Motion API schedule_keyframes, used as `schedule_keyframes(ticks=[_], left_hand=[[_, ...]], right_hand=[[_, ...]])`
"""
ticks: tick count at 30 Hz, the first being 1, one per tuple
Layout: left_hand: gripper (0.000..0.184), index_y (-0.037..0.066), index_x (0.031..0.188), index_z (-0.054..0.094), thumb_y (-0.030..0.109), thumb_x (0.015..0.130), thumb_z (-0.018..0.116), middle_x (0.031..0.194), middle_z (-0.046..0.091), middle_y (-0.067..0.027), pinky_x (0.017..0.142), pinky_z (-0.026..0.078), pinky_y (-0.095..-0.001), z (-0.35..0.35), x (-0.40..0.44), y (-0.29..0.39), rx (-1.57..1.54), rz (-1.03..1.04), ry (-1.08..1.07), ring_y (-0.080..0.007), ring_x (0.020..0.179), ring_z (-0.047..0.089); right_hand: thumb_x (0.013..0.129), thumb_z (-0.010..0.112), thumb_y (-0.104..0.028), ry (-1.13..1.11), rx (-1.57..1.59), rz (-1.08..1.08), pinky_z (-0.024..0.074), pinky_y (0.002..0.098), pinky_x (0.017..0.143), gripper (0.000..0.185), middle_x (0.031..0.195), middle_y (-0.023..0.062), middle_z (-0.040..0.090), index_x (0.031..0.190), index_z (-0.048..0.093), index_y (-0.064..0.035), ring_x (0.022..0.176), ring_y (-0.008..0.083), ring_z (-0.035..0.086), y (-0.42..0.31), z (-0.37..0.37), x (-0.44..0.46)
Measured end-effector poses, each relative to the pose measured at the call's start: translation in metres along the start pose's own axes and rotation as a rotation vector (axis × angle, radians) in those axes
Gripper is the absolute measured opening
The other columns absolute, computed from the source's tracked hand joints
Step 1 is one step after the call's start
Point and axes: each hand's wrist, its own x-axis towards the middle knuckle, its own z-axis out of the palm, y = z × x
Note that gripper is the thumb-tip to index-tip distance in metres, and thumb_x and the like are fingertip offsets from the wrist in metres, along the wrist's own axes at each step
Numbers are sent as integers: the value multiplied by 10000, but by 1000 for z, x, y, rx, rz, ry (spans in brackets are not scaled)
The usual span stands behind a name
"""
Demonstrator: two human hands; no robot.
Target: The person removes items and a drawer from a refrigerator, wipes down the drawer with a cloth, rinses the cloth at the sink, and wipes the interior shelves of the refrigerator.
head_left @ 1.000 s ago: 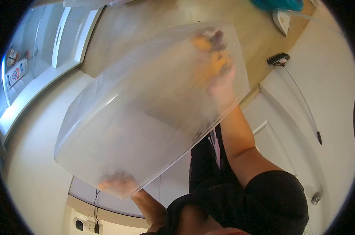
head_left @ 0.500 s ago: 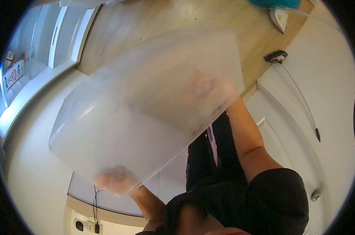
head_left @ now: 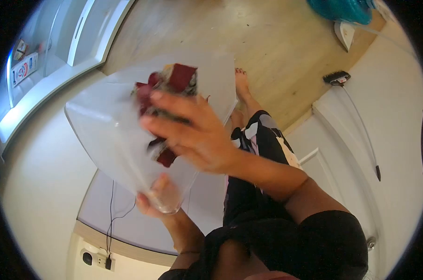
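Note:
A large translucent plastic container (head_left: 99,116) is held up tilted in front of me. Its lower end is gripped by my left hand (head_left: 151,200), whose fingers show partly through the plastic. My right hand (head_left: 197,130) is closed around a crumpled cloth (head_left: 181,78) in dark red with grey, mottled patches. Cloth pieces stick out above the fingers and below the palm. The hand and cloth are in front of the container's surface, slightly blurred; whether the cloth presses on it I cannot tell.
A broom (head_left: 337,78) leans along the right wall. A white dustpan-like piece (head_left: 344,35) and a blue translucent bottle (head_left: 344,9) stand at the upper right. Cables run to a wall socket (head_left: 101,260) at the lower left. An open lit cabinet (head_left: 24,70) is at the left.
My right hand has come from behind the container to its front, now showing the cloth. The container has turned and shifted left, and my left hand has moved slightly up and right.

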Motion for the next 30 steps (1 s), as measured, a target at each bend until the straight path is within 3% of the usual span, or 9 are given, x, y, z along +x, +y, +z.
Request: schedule_keyframes(ticks=[3,5,8,10,12,16,24,28,30], left_hand=[[584,6,1235,451,460,873,396,991,612,-174,690,453,-331,15,4,14,-478,-329,-676,-234,864,569],[567,13,1239,451,445,877,392,1032,606,-155,766,441,-358,13,-5,17,-383,-153,-427,-248,942,560],[565,22,1248,445,446,879,388,1083,589,-143,804,439,-388,2,-6,15,-410,-118,-471,-258,982,546],[574,30,1257,437,457,878,377,1115,575,-137,828,436,-404,-3,-6,14,-449,-122,-497,-260,1002,537],[584,35,1263,431,467,876,367,1130,566,-135,839,433,-411,-3,-5,15,-475,-137,-510,-259,1008,533],[589,36,1241,461,471,852,375,1157,547,-142,859,431,-433,-21,-14,27,-259,-87,-295,-261,1008,538],[511,48,1128,526,456,869,361,1030,588,-125,761,485,-444,24,-23,23,-187,22,-143,-275,882,583],[502,53,1083,563,460,846,388,1002,603,-121,746,495,-449,30,-25,25,-178,8,-73,-277,882,588],[498,55,1067,575,459,839,397,991,610,-122,744,499,-453,37,-24,26,-150,43,0,-279,876,592]], right_hand=[[914,390,-210,-22,-346,160,275,419,980,339,1329,87,411,1211,532,-131,1179,237,421,17,6,3],[913,398,-178,107,-421,280,288,360,972,345,1293,114,432,1236,506,-123,1180,222,409,61,-3,-4],[920,419,-204,327,-163,587,355,282,900,365,1177,112,485,1264,464,-93,1106,165,447,194,-15,-46],[923,423,-207,387,-350,632,381,266,866,371,1138,102,499,1272,450,-81,1071,150,464,244,-17,-76],[874,460,-428,309,360,1190,296,389,979,542,1271,169,465,1312,408,-112,1190,321,396,257,-16,-85],[790,540,-522,94,82,1084,287,366,989,694,1299,166,443,1353,360,-159,1231,307,356,242,-13,-71],[714,633,-518,161,484,1125,283,318,986,964,1325,182,374,1380,192,21,1218,256,358,192,-38,7],[730,628,-490,194,468,1132,314,310,947,859,1243,151,440,1348,282,-5,1143,228,403,201,-35,14],[754,620,-447,206,533,1122,389,301,812,687,1050,85,523,1261,394,-42,937,183,485,201,-36,18]])
